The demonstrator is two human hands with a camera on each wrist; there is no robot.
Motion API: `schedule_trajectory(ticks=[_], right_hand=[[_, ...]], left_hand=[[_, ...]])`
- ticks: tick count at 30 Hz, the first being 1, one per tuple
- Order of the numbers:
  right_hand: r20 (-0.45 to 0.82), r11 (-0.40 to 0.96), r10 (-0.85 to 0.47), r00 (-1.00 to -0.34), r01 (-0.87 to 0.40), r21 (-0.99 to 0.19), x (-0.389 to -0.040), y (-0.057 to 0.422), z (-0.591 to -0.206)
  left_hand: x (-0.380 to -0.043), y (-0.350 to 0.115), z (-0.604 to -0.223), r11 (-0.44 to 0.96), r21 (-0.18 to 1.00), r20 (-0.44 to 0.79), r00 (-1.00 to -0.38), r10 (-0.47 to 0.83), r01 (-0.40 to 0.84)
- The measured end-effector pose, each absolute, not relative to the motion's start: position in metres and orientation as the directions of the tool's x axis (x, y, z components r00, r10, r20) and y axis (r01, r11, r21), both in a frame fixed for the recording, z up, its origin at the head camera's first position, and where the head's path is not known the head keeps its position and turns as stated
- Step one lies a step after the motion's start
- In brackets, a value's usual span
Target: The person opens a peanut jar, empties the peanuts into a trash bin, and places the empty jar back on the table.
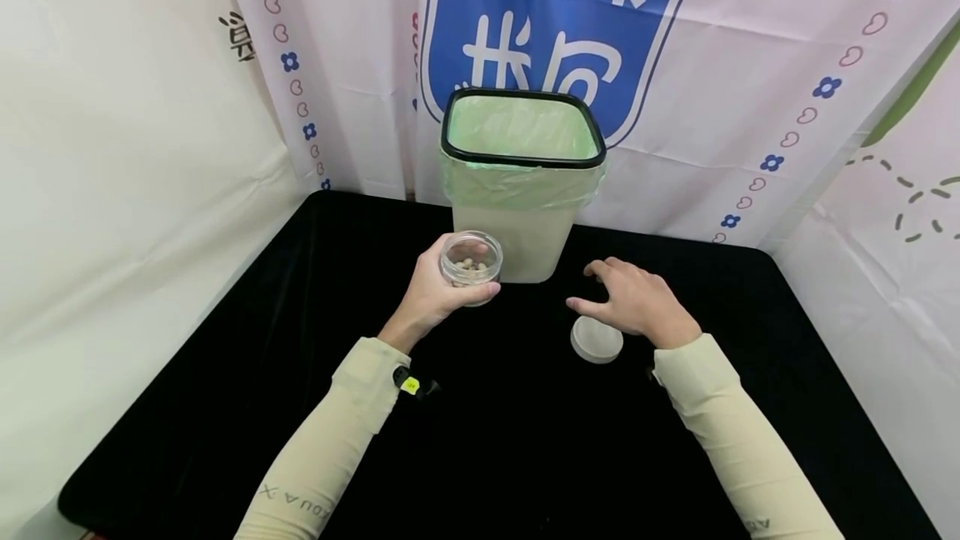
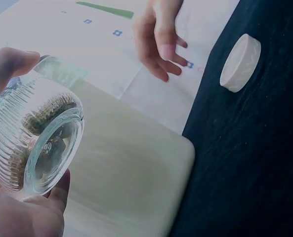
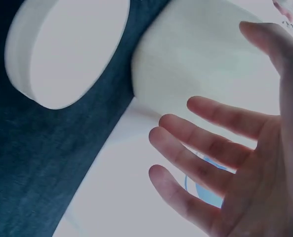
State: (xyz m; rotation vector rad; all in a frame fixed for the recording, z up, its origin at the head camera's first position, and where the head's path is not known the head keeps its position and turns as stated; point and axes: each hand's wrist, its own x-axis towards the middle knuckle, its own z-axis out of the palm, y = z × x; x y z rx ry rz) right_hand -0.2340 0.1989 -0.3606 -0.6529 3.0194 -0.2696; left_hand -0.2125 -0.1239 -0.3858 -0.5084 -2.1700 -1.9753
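My left hand (image 1: 431,290) grips a clear glass jar (image 1: 471,276) around its side, in front of the bin. The jar has no lid on it and is tilted, its ribbed wall and round base showing in the left wrist view. Inside lie several tan, rough-skinned pieces that look like peanuts in the shell (image 2: 47,117). A white round lid (image 1: 597,342) lies on the black table. Over the lid's far edge in the head view hovers my right hand (image 1: 633,297), fingers spread and loosely bent, nothing in them. The right wrist view shows its palm bare.
A pale waste bin (image 1: 510,227) with a black rim and a green liner bag stands at the back of the black table (image 1: 510,440), just behind the jar. White printed cloth (image 1: 360,90) hangs behind the table and along both sides.
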Motion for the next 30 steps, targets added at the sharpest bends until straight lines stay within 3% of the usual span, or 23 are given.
schedule_trajectory(ticks=[30], right_hand=[[0.128, 0.882, -0.379, -0.916, -0.400, -0.249, -0.239, 0.198, -0.279]], left_hand=[[-0.216, -0.177, -0.368, 0.147, 0.920, 0.363, -0.931, 0.030, 0.363]])
